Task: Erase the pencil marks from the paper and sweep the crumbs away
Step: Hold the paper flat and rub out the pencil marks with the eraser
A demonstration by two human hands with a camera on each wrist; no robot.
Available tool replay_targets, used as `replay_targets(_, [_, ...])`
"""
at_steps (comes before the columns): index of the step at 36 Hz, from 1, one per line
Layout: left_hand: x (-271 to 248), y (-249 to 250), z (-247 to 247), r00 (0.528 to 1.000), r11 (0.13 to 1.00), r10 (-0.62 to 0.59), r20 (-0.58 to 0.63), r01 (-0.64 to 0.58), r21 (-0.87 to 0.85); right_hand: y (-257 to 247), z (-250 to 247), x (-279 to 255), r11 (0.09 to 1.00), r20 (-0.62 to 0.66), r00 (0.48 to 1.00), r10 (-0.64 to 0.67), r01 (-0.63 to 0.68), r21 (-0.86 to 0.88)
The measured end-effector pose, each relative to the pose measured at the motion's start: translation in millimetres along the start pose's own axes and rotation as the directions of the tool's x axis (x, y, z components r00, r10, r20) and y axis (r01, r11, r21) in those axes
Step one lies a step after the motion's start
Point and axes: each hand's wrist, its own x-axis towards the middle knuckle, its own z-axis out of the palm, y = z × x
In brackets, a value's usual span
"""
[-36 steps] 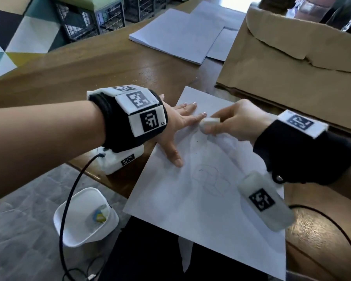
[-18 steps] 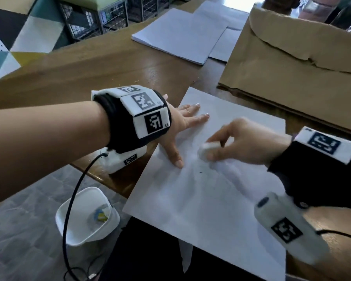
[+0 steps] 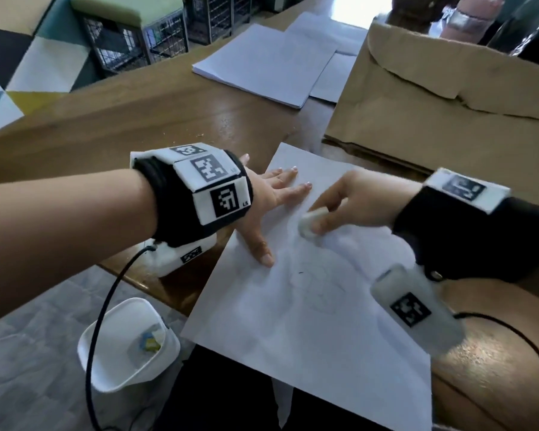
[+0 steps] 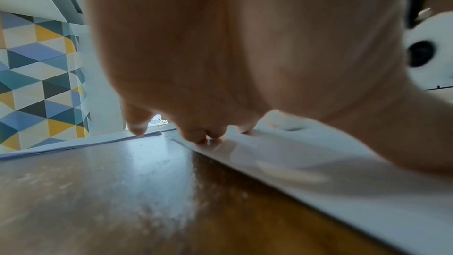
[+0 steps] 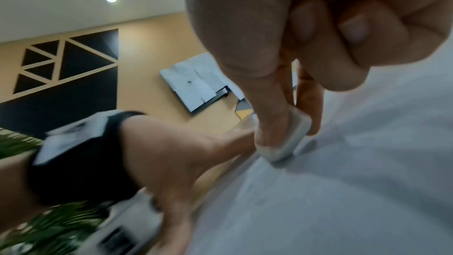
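Note:
A white sheet of paper (image 3: pixel 308 331) lies on the wooden table with faint pencil marks (image 3: pixel 321 287) near its middle. My left hand (image 3: pixel 271 197) lies flat with spread fingers on the sheet's upper left part, thumb (image 3: pixel 260 248) stretched along the left edge. My right hand (image 3: pixel 349 203) pinches a white eraser (image 3: pixel 311 222) between thumb and fingers, its lower end on the paper just right of the left hand. In the right wrist view the eraser (image 5: pixel 286 143) touches the sheet (image 5: pixel 343 181). In the left wrist view my fingertips (image 4: pixel 203 137) press the paper's edge (image 4: pixel 318 177).
A brown envelope (image 3: pixel 442 104) lies at the back right, a stack of white sheets (image 3: pixel 262 63) behind. A white bin (image 3: pixel 125 343) stands on the floor below the table's near edge. Small crumbs (image 3: pixel 196 132) dot the wood beyond my left hand.
My right hand with the eraser slid down the sheet toward me, then back up toward the left hand. The left hand stayed pressed on the paper.

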Motion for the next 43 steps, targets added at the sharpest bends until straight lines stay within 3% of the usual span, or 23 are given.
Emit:
replay_targets(4, [-1,-1,1,1.0,1.0,-0.002,0.001,0.002,-0.017,3,-1,10,0.993,-0.155,0.988,0.0,0.019,0.116])
replay_targets(8, [-1,-3,3,1.0,0.999,0.005,-0.014,-0.005,-0.032,4,14,-16,0.995,-0.052,0.995,-0.09,0.092,0.044])
replay_targets(11, [1,-3,3,1.0,1.0,0.015,-0.013,-0.015,-0.025,2,11,-19,0.997,0.044,0.997,-0.069,0.07,-0.03])
replay_targets(16, [0,-3,2,1.0,1.0,0.016,-0.007,-0.016,-0.014,2,-5,8,0.997,-0.093,0.996,0.011,-0.003,0.083])
replay_targets(19, [-1,-3,2,1.0,1.0,0.016,-0.015,-0.016,-0.023,3,6,2,0.99,-0.166,0.986,-0.027,0.049,0.133])
replay_targets(23, [-1,-2,1,1.0,0.999,0.018,-0.021,-0.018,-0.028,0,23,-22,0.992,-0.055,0.993,-0.103,0.107,0.073])
replay_targets(26, [-3,-1,1,1.0,1.0,0.007,-0.017,-0.007,-0.026,-3,19,-25,0.996,0.013,0.997,-0.076,0.077,-0.043])
replay_targets(28, [-5,0,1,1.0,0.999,-0.01,-0.021,0.009,-0.038,-2,11,-24,0.993,-0.023,0.996,-0.084,0.082,-0.087])
replay_targets(33, [-15,5,7,0.994,0.994,-0.102,-0.042,0.1,-0.053,12,-8,-36,0.999,-0.152,0.988,0.019,-0.012,0.045])
replay_targets(38, [-21,5,15,0.983,0.986,-0.161,-0.087,0.156,-0.058,26,-1,-52,0.99,-0.032,0.99,0.138,-0.138,0.017])
replay_targets(43, [-31,12,15,0.988,0.993,-0.12,-0.096,0.117,-0.035,26,-11,-49,0.984,-0.064,0.984,0.167,-0.171,-0.05])
